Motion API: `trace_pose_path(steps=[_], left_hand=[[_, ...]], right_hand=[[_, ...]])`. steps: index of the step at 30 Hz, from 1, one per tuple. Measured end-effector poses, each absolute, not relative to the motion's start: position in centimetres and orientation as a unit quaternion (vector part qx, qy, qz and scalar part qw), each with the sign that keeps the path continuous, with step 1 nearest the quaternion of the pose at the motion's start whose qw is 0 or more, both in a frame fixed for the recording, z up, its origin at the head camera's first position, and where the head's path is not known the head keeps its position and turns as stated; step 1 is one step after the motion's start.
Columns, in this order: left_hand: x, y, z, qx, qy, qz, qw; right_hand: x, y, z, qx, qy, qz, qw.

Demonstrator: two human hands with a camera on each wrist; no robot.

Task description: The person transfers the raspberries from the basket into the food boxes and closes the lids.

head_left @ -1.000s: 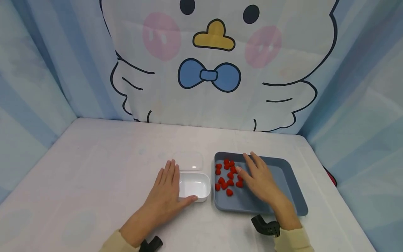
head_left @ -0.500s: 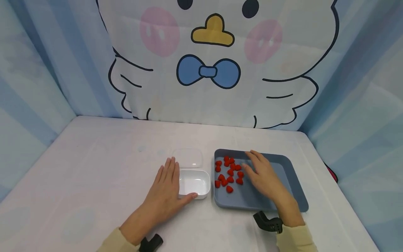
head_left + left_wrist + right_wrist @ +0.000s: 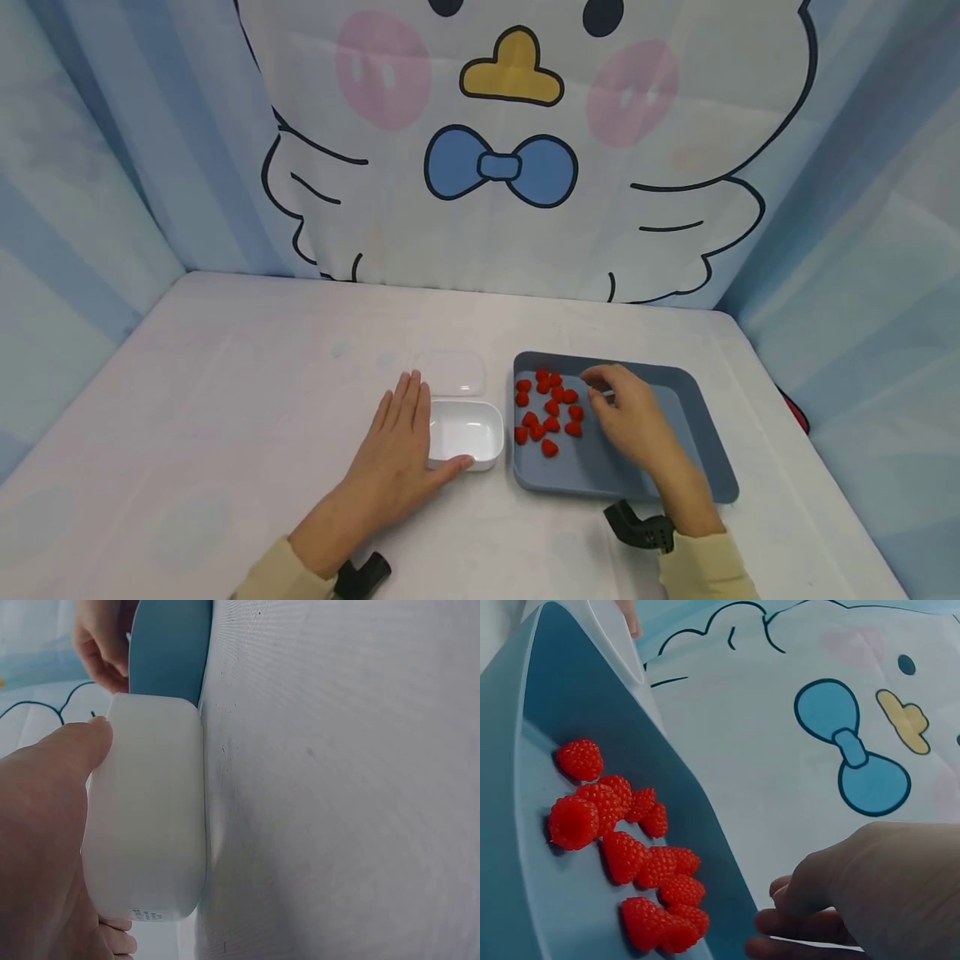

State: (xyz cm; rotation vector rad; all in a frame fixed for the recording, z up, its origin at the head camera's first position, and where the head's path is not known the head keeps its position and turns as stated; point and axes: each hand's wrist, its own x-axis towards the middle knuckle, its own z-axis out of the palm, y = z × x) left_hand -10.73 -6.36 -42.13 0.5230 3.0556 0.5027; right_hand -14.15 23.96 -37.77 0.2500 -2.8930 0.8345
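Observation:
A small white rectangular container stands on the table. My left hand lies against its left side with the fingers straight, and the thumb rests on its near rim. In the left wrist view, that thumb touches the top edge of the container's wall. To the right, a blue-grey tray bears several red raspberries in its left part. My right hand hovers over the tray just right of them, fingers loosely bent. Between its fingertips I see no raspberry in the right wrist view.
A clear, flat lid lies on the table behind the container. The white table is closed in by a printed curtain at the back and blue curtains at both sides. The tray's raised rim stands close beside the container.
My right hand has drawn slightly right, away from the raspberries, and its fingers have bent more. The left hand and the container stay as they were. The head view has shifted slightly.

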Motion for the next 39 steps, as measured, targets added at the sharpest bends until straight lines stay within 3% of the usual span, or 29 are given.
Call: trace_pose_path(steps=[15,39], left_hand=[[-10.6,-6.1,-41.9,0.168,0.974,0.150,-0.009],[-10.2,-5.9,-41.5,0.155,0.973,0.173,0.015]], right_hand=[[-14.3,23.7,-38.3,0.073,-0.965,0.251,0.021],[-14.7,22.3,-39.2,0.091,-0.975,0.201,0.033]])
